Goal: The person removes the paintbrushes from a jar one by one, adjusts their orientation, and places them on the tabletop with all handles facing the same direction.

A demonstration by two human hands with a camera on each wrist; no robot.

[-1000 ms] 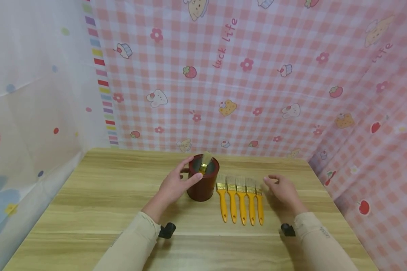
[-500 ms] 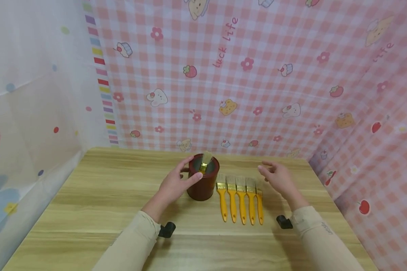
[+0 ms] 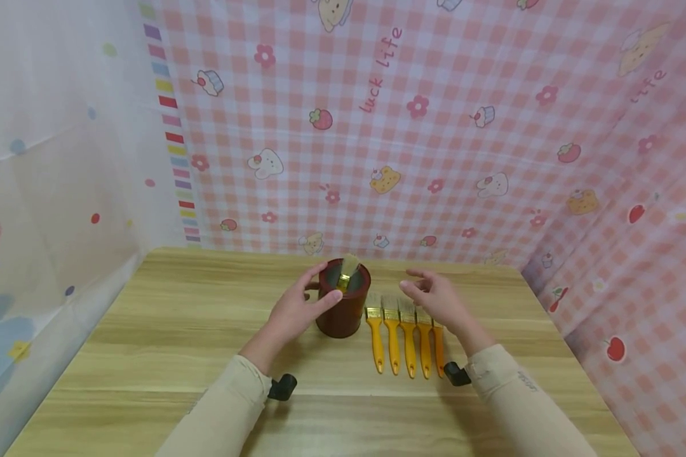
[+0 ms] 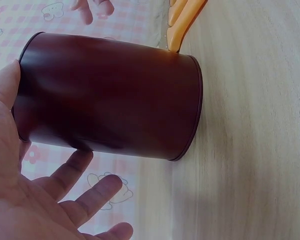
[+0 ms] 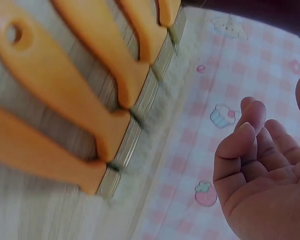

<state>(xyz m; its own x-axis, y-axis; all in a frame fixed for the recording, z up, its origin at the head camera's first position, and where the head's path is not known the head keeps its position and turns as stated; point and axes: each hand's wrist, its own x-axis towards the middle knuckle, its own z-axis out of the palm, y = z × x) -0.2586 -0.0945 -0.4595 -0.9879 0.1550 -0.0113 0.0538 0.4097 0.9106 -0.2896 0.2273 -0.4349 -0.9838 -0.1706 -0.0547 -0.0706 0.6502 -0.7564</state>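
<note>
A dark red cup (image 3: 343,314) stands upright on the wooden table (image 3: 148,336). My left hand (image 3: 294,312) grips it, thumb on the near side and fingers round the back. In the left wrist view the cup (image 4: 110,95) fills the frame beside my palm (image 4: 20,200). One brush (image 3: 349,268) stands in the cup, bristles up. Several yellow-handled brushes (image 3: 406,339) lie in a row just right of the cup. My right hand (image 3: 437,301) hovers over their bristle ends, fingers relaxed and holding nothing. The right wrist view shows that palm (image 5: 260,170) above the brush handles (image 5: 65,85).
A pink checked cloth (image 3: 434,127) with cartoon prints hangs close behind the table and along its right side. A pale printed sheet (image 3: 46,158) covers the left wall. Black wrist mounts (image 3: 282,386) sit at both sleeves.
My right hand has lifted from the table right of the brushes and moved left and forward over their bristle ends. My left hand and the cup have stayed put.
</note>
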